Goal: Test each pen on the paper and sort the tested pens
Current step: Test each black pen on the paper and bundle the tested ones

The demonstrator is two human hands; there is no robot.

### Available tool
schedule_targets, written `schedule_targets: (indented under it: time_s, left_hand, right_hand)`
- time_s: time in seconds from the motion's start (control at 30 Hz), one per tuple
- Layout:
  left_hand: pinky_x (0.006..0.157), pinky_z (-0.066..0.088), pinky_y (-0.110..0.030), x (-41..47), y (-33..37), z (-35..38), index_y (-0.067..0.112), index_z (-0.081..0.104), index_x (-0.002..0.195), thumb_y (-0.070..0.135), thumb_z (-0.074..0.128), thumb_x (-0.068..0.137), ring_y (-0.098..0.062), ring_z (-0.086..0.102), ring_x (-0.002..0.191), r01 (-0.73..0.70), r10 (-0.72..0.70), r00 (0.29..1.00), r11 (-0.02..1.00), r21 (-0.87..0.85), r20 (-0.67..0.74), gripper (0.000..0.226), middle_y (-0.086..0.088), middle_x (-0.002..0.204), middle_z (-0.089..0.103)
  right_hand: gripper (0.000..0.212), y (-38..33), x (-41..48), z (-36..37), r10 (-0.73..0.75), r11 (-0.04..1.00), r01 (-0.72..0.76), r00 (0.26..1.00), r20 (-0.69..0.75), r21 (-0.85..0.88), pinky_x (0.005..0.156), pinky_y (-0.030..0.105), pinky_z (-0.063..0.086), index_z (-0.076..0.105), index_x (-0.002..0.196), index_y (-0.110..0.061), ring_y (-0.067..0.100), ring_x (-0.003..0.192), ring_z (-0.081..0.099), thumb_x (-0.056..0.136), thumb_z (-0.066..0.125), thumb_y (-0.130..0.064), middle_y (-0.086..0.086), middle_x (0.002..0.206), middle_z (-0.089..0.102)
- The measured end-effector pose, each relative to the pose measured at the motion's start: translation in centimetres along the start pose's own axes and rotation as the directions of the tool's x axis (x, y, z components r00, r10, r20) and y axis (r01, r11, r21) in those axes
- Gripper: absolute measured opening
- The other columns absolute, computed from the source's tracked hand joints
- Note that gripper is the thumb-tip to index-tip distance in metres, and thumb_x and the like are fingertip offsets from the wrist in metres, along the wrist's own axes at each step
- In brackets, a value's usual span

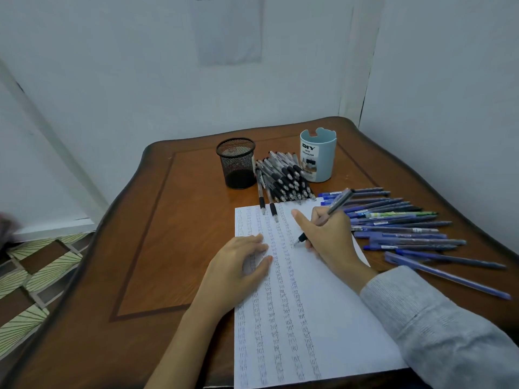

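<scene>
Pen testing under way, seen from the head camera. The white sheet of paper (314,327) lies on the brown wooden desk (168,234) and carries several long columns of small written marks from top to bottom, so many trials appear complete. The right hand (330,234) pinches a dark-barrelled pen (341,202) between thumb and curled fingers in a writing grip, its tip touching the paper near the upper end of one column; the current step is judged to be a test stroke. The left hand (238,262) lies flat with its fingers straight and close together, pressing the paper's left edge to steady it. Behind the paper sits a heap of clear pens with black grips (283,175), two of which overlap the sheet's top edge; to the right a loose spread of blue pens (401,223) rests on the desk. Which group is tested cannot be told. The black wire-mesh cup (236,164) looks empty, and the interior of the pale blue plastic organiser cup (318,155) is hidden, so sorting into containers seems largely outstanding.
</scene>
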State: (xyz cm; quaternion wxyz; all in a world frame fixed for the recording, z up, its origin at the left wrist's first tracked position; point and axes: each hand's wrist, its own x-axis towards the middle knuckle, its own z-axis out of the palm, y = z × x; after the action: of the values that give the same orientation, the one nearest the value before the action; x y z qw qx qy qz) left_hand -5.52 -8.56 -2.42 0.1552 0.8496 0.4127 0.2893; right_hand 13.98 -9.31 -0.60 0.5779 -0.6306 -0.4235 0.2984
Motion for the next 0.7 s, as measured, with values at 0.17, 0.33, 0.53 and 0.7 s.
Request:
schedule_targets:
  time_s: [0.17,0.33,0.53,0.7]
  left_hand:
    - [0.095,0.022,0.004,-0.06,0.10,-0.02,0.018,0.067,0.118,0.032,0.065,0.090,0.014,0.038,0.117,-0.012,0.012,1.000,1.000,-0.003,0.003,0.032,0.010,0.128,0.060]
    - [0.096,0.024,0.000,0.02,0.11,0.01,0.017,0.066,0.120,0.031,0.064,0.090,0.010,0.041,0.118,-0.001,0.001,1.000,1.000,-0.004,0.002,0.033,0.009,0.130,0.059]
    - [0.097,0.024,-0.002,-0.03,0.09,0.04,0.017,0.066,0.119,0.032,0.063,0.091,0.011,0.039,0.117,-0.016,0.016,1.000,1.000,0.002,-0.002,0.032,0.009,0.129,0.059]
    - [0.100,0.032,-0.015,-0.14,0.16,0.00,0.016,0.067,0.119,0.032,0.063,0.091,0.010,0.041,0.118,-0.024,0.024,1.000,1.000,-0.008,-0.005,0.032,0.007,0.128,0.060]
  right_hand:
    - [0.044,0.82,0.49,0.13,0.001,1.000,-0.001,1.000,0.018,-0.009,0.034,0.019,0.035,0.029,0.052,-0.013,0.010,0.031,0.037,0.083,0.050,0.009,-0.009,0.041,0.025]
    - [0.044,0.82,0.46,0.26,-0.017,0.999,0.014,0.997,0.073,0.036,0.037,0.021,0.040,0.030,0.051,-0.013,0.009,0.036,0.034,0.082,0.051,0.011,-0.007,0.045,0.026]
    - [0.045,0.71,0.47,0.37,-0.019,0.999,0.015,0.995,0.093,0.052,0.034,0.018,0.035,0.028,0.051,-0.012,0.012,0.035,0.033,0.081,0.049,0.014,-0.012,0.042,0.024]
    - [0.039,0.58,0.50,0.23,-0.004,0.998,0.000,0.997,0.081,0.057,0.031,0.015,0.029,0.034,0.053,-0.008,0.021,0.033,0.039,0.081,0.050,0.013,-0.002,0.046,0.026]
